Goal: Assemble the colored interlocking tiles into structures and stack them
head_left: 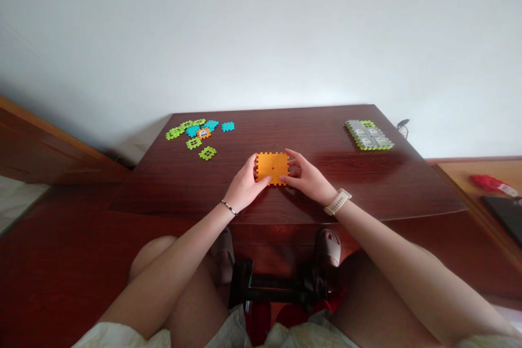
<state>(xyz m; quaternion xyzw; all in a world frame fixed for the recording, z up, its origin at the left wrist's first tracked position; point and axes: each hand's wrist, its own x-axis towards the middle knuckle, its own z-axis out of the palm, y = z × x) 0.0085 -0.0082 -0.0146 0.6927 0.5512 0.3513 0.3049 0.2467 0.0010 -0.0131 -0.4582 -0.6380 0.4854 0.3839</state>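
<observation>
An orange block of joined toothed tiles (272,168) sits at the middle of the dark wooden table (367,185). My left hand (245,185) grips its left side, fingers curled round the edge. On the opposite side my right hand (306,176) holds the block, thumb and fingers pressed against it. A bracelet is on my left wrist and a pale watch (337,202) on my right.
Loose green, teal and orange tiles (198,134) lie at the table's back left. A flat grey and green tile panel (369,135) lies at the back right. A red object (489,183) and a dark flat item (505,217) rest on a lighter surface at the right.
</observation>
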